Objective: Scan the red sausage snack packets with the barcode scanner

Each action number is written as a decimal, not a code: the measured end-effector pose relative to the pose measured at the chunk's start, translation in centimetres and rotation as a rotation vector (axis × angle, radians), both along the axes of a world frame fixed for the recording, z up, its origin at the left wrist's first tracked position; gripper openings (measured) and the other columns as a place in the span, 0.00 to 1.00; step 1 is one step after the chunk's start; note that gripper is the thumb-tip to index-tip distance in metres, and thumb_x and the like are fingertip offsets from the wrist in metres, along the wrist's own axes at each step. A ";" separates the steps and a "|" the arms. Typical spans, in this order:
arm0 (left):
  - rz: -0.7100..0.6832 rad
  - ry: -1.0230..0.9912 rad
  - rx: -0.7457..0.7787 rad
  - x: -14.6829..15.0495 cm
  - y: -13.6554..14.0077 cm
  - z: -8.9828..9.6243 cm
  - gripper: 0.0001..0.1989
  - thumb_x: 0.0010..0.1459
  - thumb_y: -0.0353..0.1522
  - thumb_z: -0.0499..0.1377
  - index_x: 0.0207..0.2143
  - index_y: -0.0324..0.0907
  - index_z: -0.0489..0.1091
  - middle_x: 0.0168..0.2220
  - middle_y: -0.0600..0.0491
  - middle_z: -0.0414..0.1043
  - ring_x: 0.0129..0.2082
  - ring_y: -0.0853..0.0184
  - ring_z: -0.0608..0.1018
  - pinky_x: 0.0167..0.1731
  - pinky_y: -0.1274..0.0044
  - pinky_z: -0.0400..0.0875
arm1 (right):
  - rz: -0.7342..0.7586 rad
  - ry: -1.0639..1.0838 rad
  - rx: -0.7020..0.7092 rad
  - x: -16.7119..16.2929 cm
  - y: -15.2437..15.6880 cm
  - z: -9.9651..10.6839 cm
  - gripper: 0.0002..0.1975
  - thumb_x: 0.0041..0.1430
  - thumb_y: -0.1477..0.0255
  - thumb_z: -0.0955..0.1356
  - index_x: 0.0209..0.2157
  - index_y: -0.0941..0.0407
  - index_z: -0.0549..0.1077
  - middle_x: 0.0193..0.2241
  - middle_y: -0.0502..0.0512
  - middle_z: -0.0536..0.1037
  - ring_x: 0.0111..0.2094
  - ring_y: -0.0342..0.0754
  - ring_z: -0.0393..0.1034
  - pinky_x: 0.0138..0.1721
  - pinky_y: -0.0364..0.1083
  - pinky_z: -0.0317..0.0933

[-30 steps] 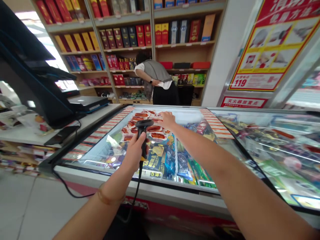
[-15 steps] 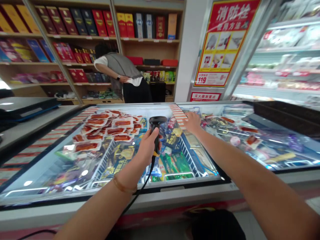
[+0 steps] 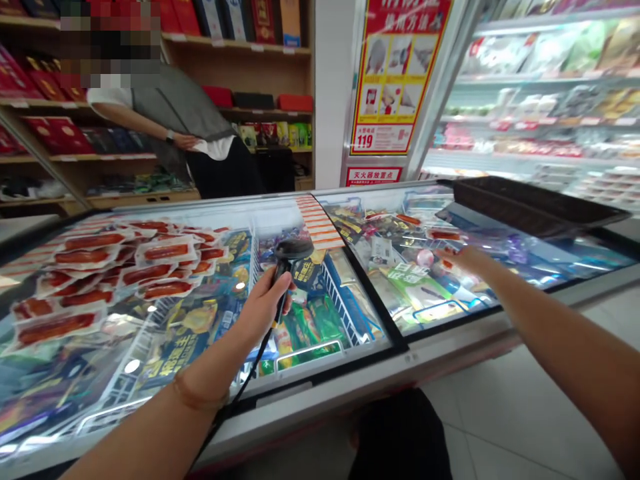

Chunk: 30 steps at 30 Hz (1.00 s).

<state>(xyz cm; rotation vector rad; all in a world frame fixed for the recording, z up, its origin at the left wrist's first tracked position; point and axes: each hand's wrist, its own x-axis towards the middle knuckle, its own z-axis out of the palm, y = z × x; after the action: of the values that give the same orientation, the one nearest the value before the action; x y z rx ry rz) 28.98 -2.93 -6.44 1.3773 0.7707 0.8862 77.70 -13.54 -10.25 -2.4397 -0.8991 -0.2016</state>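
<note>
On the far left, a pile of sausage packs lay across the glass of a long freezer. Behind it, a co-worker in a grey vest was bent toward the wooden shelves, one hand against the lower back. The left hand was wrapped around the handle of a black scanner, held upright above the glass, its cord trailing over the front edge. Beneath the glass there, green bags showed in a white basket. Just right of the scanner lay an orange-striped strip, and a red poster stood beyond the freezer. Farther right, the right hand reached low, fingertips at a loose sausage pack near two others; I couldn't tell whether they had closed on it. A black tray rested at the far right, before some chilled shelves.
</note>
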 end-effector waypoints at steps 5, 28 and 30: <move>-0.007 -0.013 0.066 -0.3 0.0 -0.6 0.23 0.48 0.50 0.65 0.32 0.41 0.64 0.24 0.57 0.67 0.15 0.75 0.66 0.15 0.80 0.57 | 0.312 0.135 -0.144 -5.0 3.4 0.0 0.21 0.47 0.64 0.76 0.42 0.57 0.77 0.28 0.59 0.78 0.27 0.50 0.72 0.32 0.48 0.60; -0.001 -0.056 0.100 -1.4 1.6 -1.6 0.20 0.53 0.47 0.63 0.35 0.42 0.63 0.26 0.58 0.67 0.15 0.75 0.66 0.16 0.79 0.58 | 0.564 0.033 0.520 -25.5 17.0 0.9 0.14 0.48 0.71 0.71 0.39 0.56 0.73 0.39 0.58 0.77 0.44 0.57 0.70 0.49 0.57 0.63; 0.011 -0.053 0.089 -1.5 1.6 -1.5 0.19 0.53 0.46 0.63 0.35 0.42 0.63 0.26 0.58 0.67 0.15 0.75 0.66 0.15 0.79 0.58 | 0.606 0.021 0.545 -27.5 17.2 0.4 0.14 0.50 0.72 0.69 0.41 0.55 0.74 0.41 0.58 0.77 0.46 0.57 0.70 0.51 0.56 0.62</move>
<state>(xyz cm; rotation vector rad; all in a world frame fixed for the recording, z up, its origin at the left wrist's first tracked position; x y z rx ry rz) 27.52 -1.28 -7.91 1.4227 0.7065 0.9717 50.20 3.66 -9.85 -1.5946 -1.3237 -0.1676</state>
